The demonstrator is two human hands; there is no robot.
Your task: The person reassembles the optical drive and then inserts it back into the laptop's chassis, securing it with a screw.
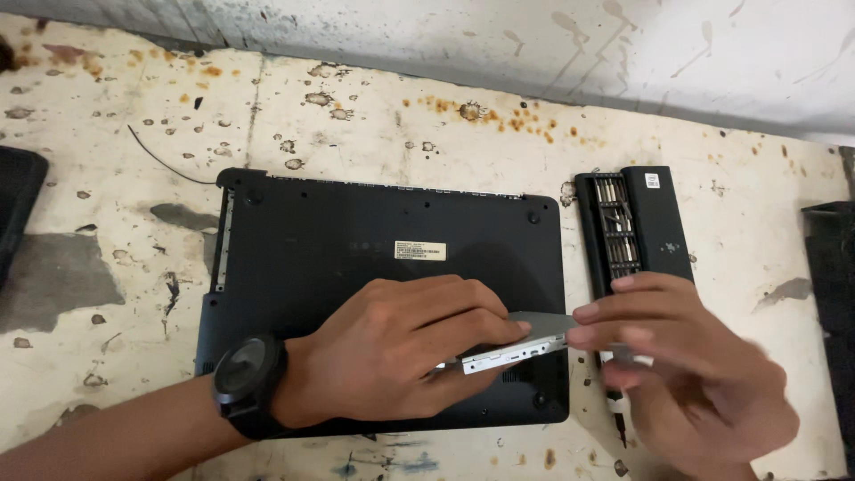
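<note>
place: repair workshop | signs: stained workbench point(107, 285), screwdriver bit set point(632, 227), upturned laptop point(356, 232)

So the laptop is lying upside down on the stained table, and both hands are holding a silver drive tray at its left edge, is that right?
Not quite: the head view shows the silver drive tray at the right edge of the laptop, not the left. The rest holds: the laptop lies upside down on the stained table, with the left hand and right hand on the tray.

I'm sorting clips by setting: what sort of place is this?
Probably an electronics repair bench: an upturned black laptop on a stained worktop, an open bit case beside it, both hands on a slim silver drive.
</note>
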